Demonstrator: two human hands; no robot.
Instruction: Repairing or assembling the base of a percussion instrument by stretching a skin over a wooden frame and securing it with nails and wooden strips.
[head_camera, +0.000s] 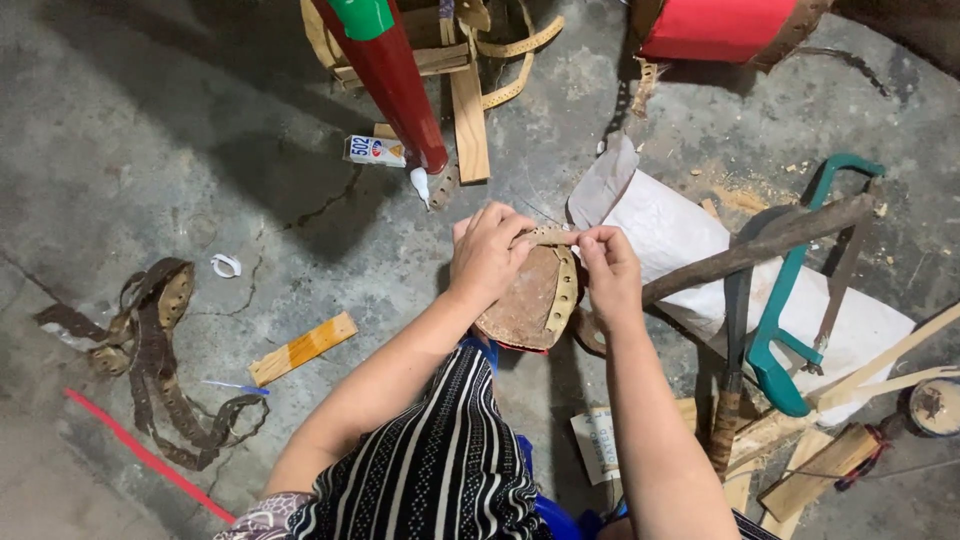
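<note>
Here, over a cracked concrete floor (150, 120), both hands work on a round brown drum-like piece (522, 305) resting on the person's knee. The left hand (490, 250) lies curled over its top edge, fingers pressing a pale punched strip (565, 290) that runs along the rim. The right hand (607, 265) pinches the strip's upper end between thumb and fingertips. Just beside them lie a white sheet (660, 225), a green hacksaw (790, 310) and a small glue tube (375, 150).

Both hands (490, 252) (607, 268) forward, fingers pinched.
</note>
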